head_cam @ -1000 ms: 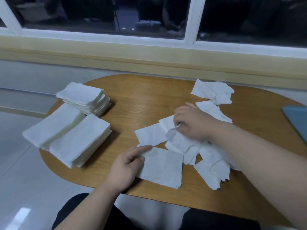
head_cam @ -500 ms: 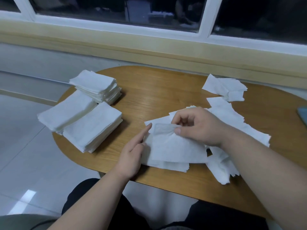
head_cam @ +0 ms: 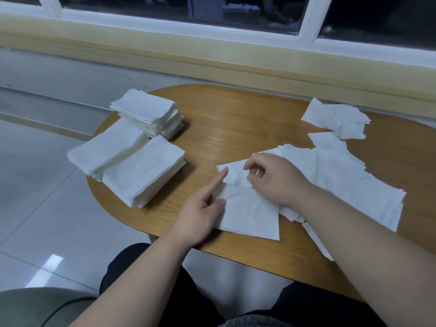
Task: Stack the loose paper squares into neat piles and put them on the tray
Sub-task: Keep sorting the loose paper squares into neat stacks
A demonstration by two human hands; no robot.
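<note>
Squaring a fresh pile at 6 o'clock.
Left hand braces its edge, index straight; right hand curls its fingers above, pinch unclear — next, draw from the loose paper squares at 3 o'clock.

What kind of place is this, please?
Probably an ordinary indoor room, home or office, at night: a rounded wooden table stands beside a white-framed window with dark glass, over a glossy tiled floor.

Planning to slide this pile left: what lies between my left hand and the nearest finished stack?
Nothing: in the head view, only bare wooden table separates the left hand from the nearest finished stack.
</note>
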